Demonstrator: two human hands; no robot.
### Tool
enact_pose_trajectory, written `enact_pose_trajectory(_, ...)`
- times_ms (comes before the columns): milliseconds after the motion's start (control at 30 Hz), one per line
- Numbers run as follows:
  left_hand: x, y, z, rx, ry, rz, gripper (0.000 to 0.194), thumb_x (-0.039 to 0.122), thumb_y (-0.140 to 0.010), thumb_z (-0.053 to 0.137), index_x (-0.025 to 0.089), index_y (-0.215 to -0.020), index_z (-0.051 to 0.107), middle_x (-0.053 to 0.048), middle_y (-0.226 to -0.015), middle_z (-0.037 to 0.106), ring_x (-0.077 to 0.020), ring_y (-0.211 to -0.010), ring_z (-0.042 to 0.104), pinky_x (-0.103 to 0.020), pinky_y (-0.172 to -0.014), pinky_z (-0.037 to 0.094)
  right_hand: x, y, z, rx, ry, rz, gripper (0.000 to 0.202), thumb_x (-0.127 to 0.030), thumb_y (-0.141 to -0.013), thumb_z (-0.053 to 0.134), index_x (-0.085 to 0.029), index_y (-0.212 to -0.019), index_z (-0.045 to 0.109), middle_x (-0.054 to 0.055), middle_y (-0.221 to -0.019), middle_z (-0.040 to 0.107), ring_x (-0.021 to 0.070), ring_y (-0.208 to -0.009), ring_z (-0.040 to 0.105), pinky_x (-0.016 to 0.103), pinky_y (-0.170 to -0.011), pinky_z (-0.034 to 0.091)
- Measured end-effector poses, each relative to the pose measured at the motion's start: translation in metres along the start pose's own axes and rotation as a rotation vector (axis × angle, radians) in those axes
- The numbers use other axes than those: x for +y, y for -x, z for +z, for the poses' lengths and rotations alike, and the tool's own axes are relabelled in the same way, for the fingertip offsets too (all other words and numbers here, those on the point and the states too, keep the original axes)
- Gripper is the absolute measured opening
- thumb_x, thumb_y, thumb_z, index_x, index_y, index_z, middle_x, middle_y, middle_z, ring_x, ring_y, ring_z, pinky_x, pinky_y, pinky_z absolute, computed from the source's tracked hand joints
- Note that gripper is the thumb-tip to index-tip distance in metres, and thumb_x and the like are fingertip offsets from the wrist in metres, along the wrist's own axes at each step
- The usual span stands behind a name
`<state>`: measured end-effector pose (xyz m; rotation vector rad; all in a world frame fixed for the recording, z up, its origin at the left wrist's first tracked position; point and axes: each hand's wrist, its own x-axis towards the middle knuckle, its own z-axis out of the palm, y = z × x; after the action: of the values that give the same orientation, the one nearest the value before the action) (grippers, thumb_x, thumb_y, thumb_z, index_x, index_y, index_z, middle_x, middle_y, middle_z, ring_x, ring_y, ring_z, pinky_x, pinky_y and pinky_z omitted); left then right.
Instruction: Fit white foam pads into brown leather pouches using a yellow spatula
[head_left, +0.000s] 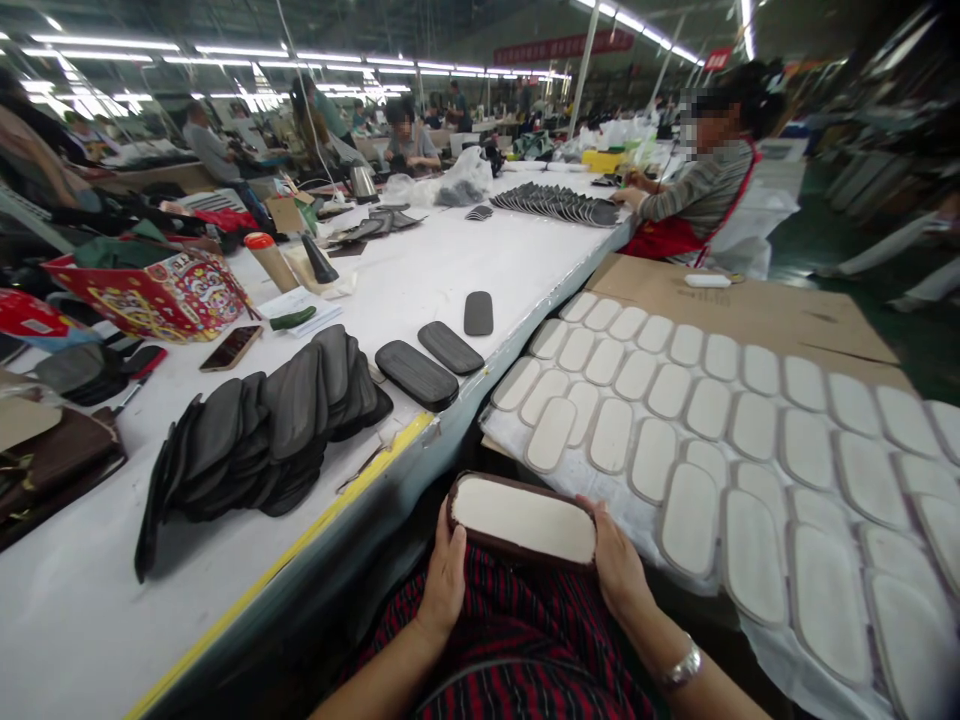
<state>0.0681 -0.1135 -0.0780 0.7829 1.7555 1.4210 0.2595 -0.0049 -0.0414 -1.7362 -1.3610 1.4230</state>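
Above my lap I hold a rounded oblong piece [525,518] with a white face and a thick dark brown rim. My left hand [446,570] grips its left end, the thumb on the near side. Around the right end are the fingers of my right hand [619,560]. The underside of the piece is hidden. To the right, rows of flat white oblong panels [690,517] with grey edges lie on a covered surface. On the white table to the left are a small stack of dark oblong panels [417,372] and a large leaning pile of them [277,420].
The white table [390,270] has a yellow-taped near edge [300,550]. On it are a phone [231,348], a red patterned box [157,295] and an orange-lidded bottle [270,262]. A co-worker [697,180] sits at the far right by a row of dark curved pieces [555,203].
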Motion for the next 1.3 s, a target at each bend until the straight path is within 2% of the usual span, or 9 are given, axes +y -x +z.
enact_pose_trajectory(167,0.008,-0.004,0.004,0.075,0.002,-0.035,0.055,0.043,-0.09,0.034,0.016,-0.138,0.025,-0.007,-0.147,0.028,-0.0152,-0.135,0.02,-0.03,-0.113,0.012,-0.001,-0.006,0.003,0.005,-0.01,-0.034,0.062,-0.049,-0.09,0.021,-0.007,-0.122,0.052,0.013,-0.127,0.053,0.0215,-0.123,0.043,0.034,-0.106,0.028)
enact_pose_trajectory(300,0.007,-0.002,-0.008,-0.006,0.014,-0.084,0.055,0.047,-0.09,0.031,0.019,-0.137,0.03,-0.004,-0.146,0.03,-0.0147,-0.135,0.02,-0.029,-0.113,0.014,-0.002,-0.002,0.001,-0.014,0.012,-0.041,0.062,-0.05,-0.089,0.021,-0.008,-0.121,0.054,0.013,-0.128,0.052,0.0227,-0.124,0.041,0.037,-0.108,0.025)
enact_pose_trajectory(400,0.008,-0.005,-0.015,-0.002,0.045,-0.102,0.051,0.049,-0.089,0.032,0.021,-0.131,0.04,-0.004,-0.14,0.04,-0.0167,-0.131,0.031,-0.031,-0.111,0.02,-0.007,0.001,0.001,0.001,0.033,-0.012,0.063,-0.051,-0.089,0.019,-0.01,-0.121,0.055,0.012,-0.128,0.052,0.023,-0.123,0.042,0.037,-0.107,0.028)
enact_pose_trajectory(533,0.009,-0.015,-0.013,0.0,0.298,-0.153,0.045,0.045,-0.085,0.045,0.02,-0.123,0.044,-0.008,-0.125,0.056,-0.0219,-0.116,0.051,-0.037,-0.101,0.038,-0.011,0.0,0.003,0.016,0.04,-0.006,0.061,-0.049,-0.089,0.02,-0.01,-0.12,0.056,0.013,-0.124,0.055,0.0245,-0.121,0.044,0.037,-0.105,0.031)
enact_pose_trajectory(633,0.01,-0.021,-0.011,-0.018,0.405,-0.187,0.042,0.041,-0.081,0.052,0.019,-0.116,0.048,-0.007,-0.116,0.062,-0.0229,-0.106,0.058,-0.037,-0.092,0.045,-0.007,-0.004,0.004,0.016,0.032,-0.044,0.06,-0.048,-0.09,0.023,-0.008,-0.12,0.056,0.015,-0.124,0.054,0.0254,-0.121,0.044,0.039,-0.107,0.028)
enact_pose_trajectory(867,0.012,-0.021,-0.019,0.062,0.095,-0.063,0.038,0.043,-0.084,0.048,0.02,-0.114,0.051,-0.006,-0.121,0.057,-0.0206,-0.115,0.049,-0.034,-0.103,0.032,0.0,-0.007,0.004,0.025,0.057,-0.072,0.057,-0.045,-0.089,0.028,-0.006,-0.118,0.056,0.015,-0.124,0.054,0.0248,-0.122,0.043,0.04,-0.108,0.025)
enact_pose_trajectory(967,0.009,-0.022,-0.021,0.053,0.104,-0.098,0.036,0.045,-0.087,0.04,0.021,-0.111,0.051,-0.005,-0.115,0.059,-0.0202,-0.11,0.052,-0.034,-0.099,0.036,-0.001,-0.005,0.003,0.008,0.074,-0.053,0.059,-0.047,-0.089,0.025,-0.005,-0.12,0.054,0.015,-0.126,0.052,0.0246,-0.123,0.042,0.04,-0.108,0.025)
enact_pose_trajectory(1100,0.008,-0.03,-0.019,0.035,0.142,-0.081,0.033,0.044,-0.085,0.045,0.02,-0.106,0.051,-0.006,-0.11,0.061,-0.0213,-0.105,0.055,-0.036,-0.094,0.041,0.002,-0.006,0.003,0.024,0.068,-0.016,0.061,-0.051,-0.089,0.025,-0.008,-0.122,0.053,0.014,-0.127,0.052,0.0246,-0.124,0.041,0.041,-0.108,0.024)
enact_pose_trajectory(1300,0.009,-0.039,-0.019,0.062,0.1,-0.015,0.031,0.044,-0.082,0.048,0.019,-0.102,0.052,-0.006,-0.109,0.059,-0.0215,-0.107,0.052,-0.038,-0.099,0.034,-0.003,-0.006,0.007,0.024,0.092,-0.033,0.065,-0.049,-0.089,0.021,-0.001,-0.122,0.05,0.018,-0.128,0.05,0.0236,-0.124,0.041,0.038,-0.109,0.023)
